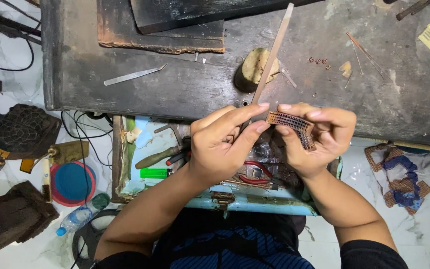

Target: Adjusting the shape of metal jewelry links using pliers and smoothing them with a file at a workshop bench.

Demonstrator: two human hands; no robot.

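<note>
Mesh strip (291, 124), a bent copper-coloured band of fine links, sits pinched between both bare hands just above the front edge of a dark, scarred workbench (185, 89). The right hand (319, 142) curls round the strip's downturned end, thumb on top and fingers closed beneath it. The left hand (222, 144) presses thumb and forefinger against the strip's other end; its remaining fingers are folded in, and a long flat metal file (273, 52) rises from that grip, slanting up across the bench.

Directly below the hands an open, pale blue drawer (255, 201) holds a jumble of tools: one pair of red-handled pliers (255, 172), one green lighter (154, 173), one tool with an olive-coloured handle (158, 157), and further small items too cluttered to count.

On the bench, the file passes over one rounded wooden block (255, 67). One pair of steel tweezers (133, 75) lies to the left, and four small copper rings (318, 61) lie to the right, near a few thin wires (367, 55).

On the marble floor (424, 224) stand one blue-and-red round lid (72, 183) and one plastic bottle (75, 219) at left, and one patterned cloth (399, 177) at right.
</note>
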